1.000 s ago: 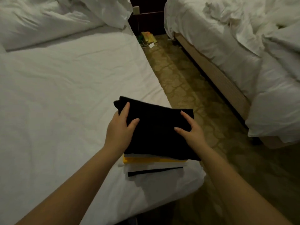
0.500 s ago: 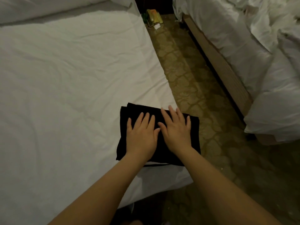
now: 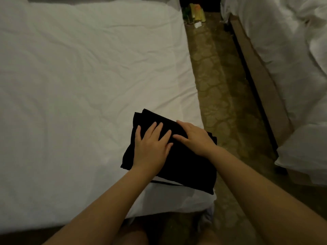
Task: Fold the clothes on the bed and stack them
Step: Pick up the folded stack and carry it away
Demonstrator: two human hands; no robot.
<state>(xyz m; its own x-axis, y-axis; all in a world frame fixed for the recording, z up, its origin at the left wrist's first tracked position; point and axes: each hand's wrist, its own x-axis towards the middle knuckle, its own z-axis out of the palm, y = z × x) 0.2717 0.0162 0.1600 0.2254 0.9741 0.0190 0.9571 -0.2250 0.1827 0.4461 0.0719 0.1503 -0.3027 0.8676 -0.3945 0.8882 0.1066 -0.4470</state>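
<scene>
1. Most of the view is taken up by the bed (image 3: pixel 70 85), covered in a creased white sheet and running from the left edge to the middle.
2. Across the aisle on the right stands a second bed (image 3: pixel 286 55) with rumpled white bedding and a brown base.
3. Between them runs the floor (image 3: pixel 223 89), dark with a scalloped pattern.
4. On the bed's near right corner, close to the edge by the aisle, lies the black garment (image 3: pixel 187 168), folded into a flat rectangle.
5. Flat on the garment's left half rests the left hand (image 3: pixel 152 149), palm down, fingers straight and slightly spread, gripping nothing.
6. Just beside it, the right hand (image 3: pixel 196 138) presses on the garment's far right part, fingers straight and pointing left, gripping nothing.
7. Under the garment's near edge a thin white layer (image 3: pixel 164 182) with a dark strip peeks out.
8. Far up the aisle on the floor sit blurred yellow things (image 3: pixel 197 13), with a white scrap (image 3: pixel 198 24) beside them.
</scene>
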